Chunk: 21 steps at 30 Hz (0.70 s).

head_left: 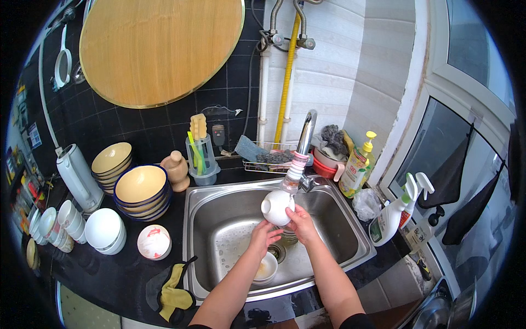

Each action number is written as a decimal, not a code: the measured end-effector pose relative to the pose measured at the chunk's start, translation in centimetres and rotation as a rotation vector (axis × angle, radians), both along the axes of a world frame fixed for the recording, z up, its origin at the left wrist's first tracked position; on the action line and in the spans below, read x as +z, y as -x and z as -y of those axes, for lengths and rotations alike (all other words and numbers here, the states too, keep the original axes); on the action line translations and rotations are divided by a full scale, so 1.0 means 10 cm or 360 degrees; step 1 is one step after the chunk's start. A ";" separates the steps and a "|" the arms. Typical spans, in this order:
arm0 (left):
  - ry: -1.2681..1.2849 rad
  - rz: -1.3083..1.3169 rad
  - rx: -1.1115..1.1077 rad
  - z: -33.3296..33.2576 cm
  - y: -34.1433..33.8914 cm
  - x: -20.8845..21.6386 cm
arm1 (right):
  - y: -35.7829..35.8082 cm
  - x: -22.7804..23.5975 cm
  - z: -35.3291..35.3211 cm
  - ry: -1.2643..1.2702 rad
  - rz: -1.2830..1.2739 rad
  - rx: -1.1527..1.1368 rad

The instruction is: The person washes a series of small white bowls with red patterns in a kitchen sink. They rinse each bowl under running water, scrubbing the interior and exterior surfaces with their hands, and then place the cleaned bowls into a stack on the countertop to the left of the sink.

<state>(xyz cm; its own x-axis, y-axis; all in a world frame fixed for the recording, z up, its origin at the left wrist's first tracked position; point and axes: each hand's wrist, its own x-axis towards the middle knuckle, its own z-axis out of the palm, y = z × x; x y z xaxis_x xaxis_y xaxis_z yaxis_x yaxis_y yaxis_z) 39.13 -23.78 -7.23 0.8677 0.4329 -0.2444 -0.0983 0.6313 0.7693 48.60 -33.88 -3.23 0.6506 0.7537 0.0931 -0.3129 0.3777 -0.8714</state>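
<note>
A small white bowl (275,207) is tilted on its side under the faucet nozzle (295,174), its round foot turned to the left. My right hand (300,223) grips the bowl at its right side, thumb uppermost. Just below the bowl is my left hand (264,237), its fingers spread; whether they touch the bowl I cannot tell. Under my left wrist, a second white bowl (267,270) stands in the steel sink (219,227) with something yellowish in it. The drain (277,252) shows between my forearms, beside a clear, glass-like vessel (289,237) partly hidden by my right hand.
Left of the sink stand stacked cream bowls (141,185), white bowls (104,229), a red-marked bowl (154,242) and a yellow-black cloth (176,293). A wire rack (268,164) lies behind the faucet. Soap bottle (356,167) and spray bottle (387,219) stand right.
</note>
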 end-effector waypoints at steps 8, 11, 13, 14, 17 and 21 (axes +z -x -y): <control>-0.0395 -0.0129 0.0383 0.02 0.08 0.31 | 0.14 -0.15 -0.02 0.0710 0.1601 -0.0263; -0.0333 -0.0207 0.0412 0.04 0.08 0.28 | 0.27 0.10 0.02 0.1126 0.2335 -0.0114; -0.0393 -0.0178 0.0483 0.01 0.03 0.09 | 0.27 0.05 0.02 0.1099 0.2588 -0.0109; -0.0426 -0.0160 0.0515 -0.02 -0.01 -0.02 | 0.27 0.01 0.01 0.1083 0.2714 -0.0113; -0.0660 -0.0164 0.0391 0.02 -0.12 -0.16 | 0.22 -0.16 0.00 0.1080 0.2970 -0.0668; -0.0756 -0.0197 0.0344 0.01 -0.19 -0.29 | 0.24 -0.02 0.04 0.1406 0.2483 0.0113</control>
